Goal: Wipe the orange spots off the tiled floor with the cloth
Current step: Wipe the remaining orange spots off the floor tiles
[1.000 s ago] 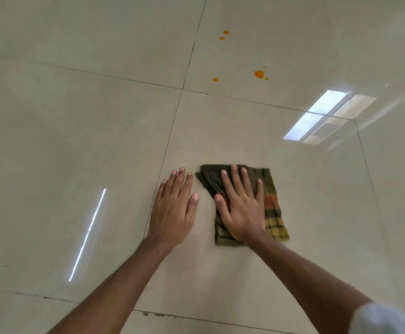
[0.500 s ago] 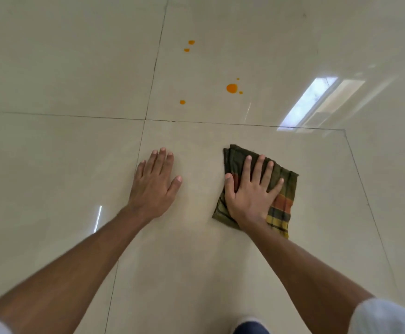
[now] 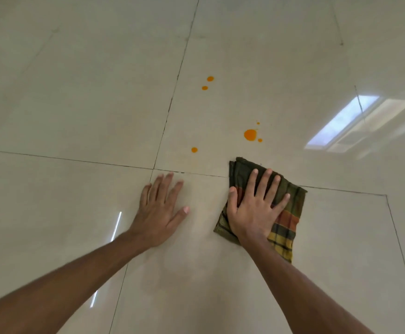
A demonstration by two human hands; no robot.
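A folded dark green plaid cloth [image 3: 288, 213] with orange and yellow stripes lies flat on the cream tiled floor [image 3: 76, 104]. My right hand [image 3: 254, 208] presses on it, palm down, fingers spread. The cloth's far edge crosses a grout line. Just beyond it sits the largest orange spot [image 3: 250, 135] with two tiny drops beside it. A smaller orange spot [image 3: 194, 149] lies to its left, and a pair of orange spots [image 3: 207, 83] farther away. My left hand [image 3: 160, 208] rests flat on the bare tile, left of the cloth, holding nothing.
Dark grout lines [image 3: 172, 102] split the glossy floor into large tiles. A bright window reflection [image 3: 341, 121] shines at the right, and a thin light streak [image 3: 115, 225] lies beside my left forearm.
Both hands have slid forward across the tile. The cloth has travelled with my right hand, up to and over the grout line, close to the large orange spot.
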